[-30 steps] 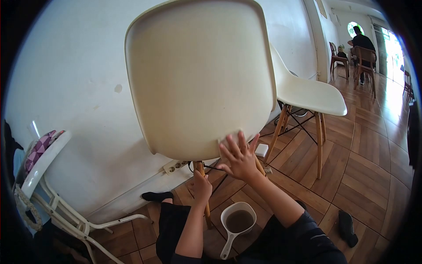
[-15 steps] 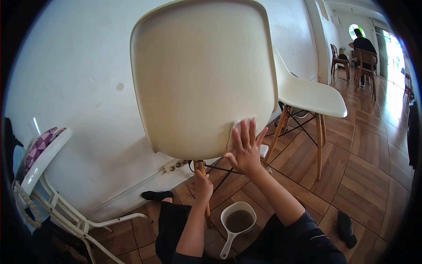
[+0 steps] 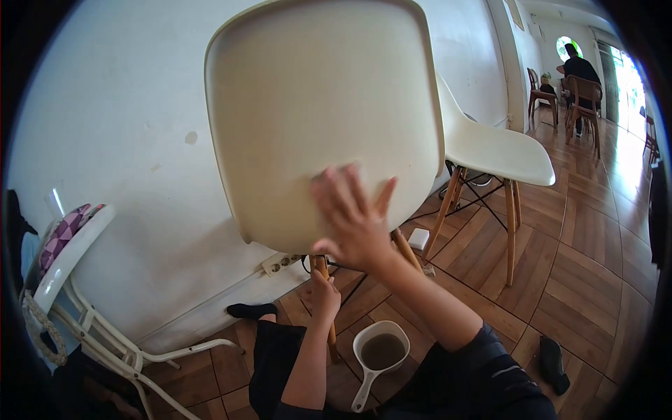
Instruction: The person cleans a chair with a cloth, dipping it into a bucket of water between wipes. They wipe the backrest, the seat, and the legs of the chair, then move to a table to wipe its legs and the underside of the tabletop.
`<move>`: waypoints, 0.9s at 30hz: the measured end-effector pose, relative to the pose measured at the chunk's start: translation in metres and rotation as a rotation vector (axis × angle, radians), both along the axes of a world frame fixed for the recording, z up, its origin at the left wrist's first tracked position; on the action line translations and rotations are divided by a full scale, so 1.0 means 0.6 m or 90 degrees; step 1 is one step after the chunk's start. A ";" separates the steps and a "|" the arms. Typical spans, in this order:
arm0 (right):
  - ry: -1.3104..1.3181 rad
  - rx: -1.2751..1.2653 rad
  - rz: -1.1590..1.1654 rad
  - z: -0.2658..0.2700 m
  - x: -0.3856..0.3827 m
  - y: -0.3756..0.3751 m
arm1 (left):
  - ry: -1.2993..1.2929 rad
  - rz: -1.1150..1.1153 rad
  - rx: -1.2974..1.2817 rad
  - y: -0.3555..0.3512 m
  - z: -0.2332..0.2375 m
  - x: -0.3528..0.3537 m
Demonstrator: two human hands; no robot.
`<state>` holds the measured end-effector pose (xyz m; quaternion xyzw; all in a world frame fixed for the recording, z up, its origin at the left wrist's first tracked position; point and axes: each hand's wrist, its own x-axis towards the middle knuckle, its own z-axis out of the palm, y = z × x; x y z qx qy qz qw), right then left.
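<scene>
A cream chair point(image 3: 315, 112) stands close in front of me, with the broad outer side of its shell facing me. My left hand point(image 3: 325, 297) is closed around one of its wooden legs point(image 3: 332, 343), just below the shell. Against the lower part of the shell lies my right hand point(image 3: 353, 220), fingers spread and blurred by motion; anything under its palm is hidden. Below the chair, between my legs, a white dipper point(image 3: 365, 378) with a handle holds murky liquid.
A second cream chair point(image 3: 500, 154) stands at the right by the wall. A white block point(image 3: 418, 239) and a power strip point(image 3: 282, 262) lie behind the legs. At the left is a white metal chair point(image 3: 77, 252). A person point(image 3: 581, 70) sits far back right.
My right hand has moved left across the lower shell. The pale edge that showed beside its fingers is no longer visible. My left hand keeps its hold on the leg.
</scene>
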<state>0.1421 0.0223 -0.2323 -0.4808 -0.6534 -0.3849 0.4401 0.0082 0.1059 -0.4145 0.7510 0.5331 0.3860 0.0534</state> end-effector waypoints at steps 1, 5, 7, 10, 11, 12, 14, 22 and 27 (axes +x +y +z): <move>-0.049 -0.022 -0.004 -0.030 -0.016 0.004 | -0.017 -0.001 0.060 0.004 -0.007 0.000; -0.149 0.043 -0.135 -0.186 0.029 0.044 | -0.048 -0.050 0.012 0.024 -0.014 -0.013; -0.151 0.044 -0.163 -0.214 0.079 0.046 | -0.015 0.006 -0.003 0.005 0.000 -0.004; -0.003 0.027 -0.131 -0.188 0.115 0.042 | 0.005 0.027 -0.050 -0.028 0.036 0.005; 0.124 0.057 -0.081 -0.160 0.116 0.043 | 0.006 0.032 -0.064 -0.029 0.035 0.004; 0.252 0.086 -0.028 -0.127 0.114 0.040 | 0.006 0.031 -0.067 -0.020 0.026 0.003; 0.293 0.089 -0.029 -0.059 0.115 0.029 | 0.028 0.021 -0.014 0.002 0.001 -0.003; 0.495 0.072 0.040 -0.053 0.148 0.046 | 0.043 0.028 -0.040 -0.014 0.015 -0.002; 0.621 0.048 0.222 -0.128 0.159 0.078 | -0.011 0.017 0.080 0.005 -0.009 0.000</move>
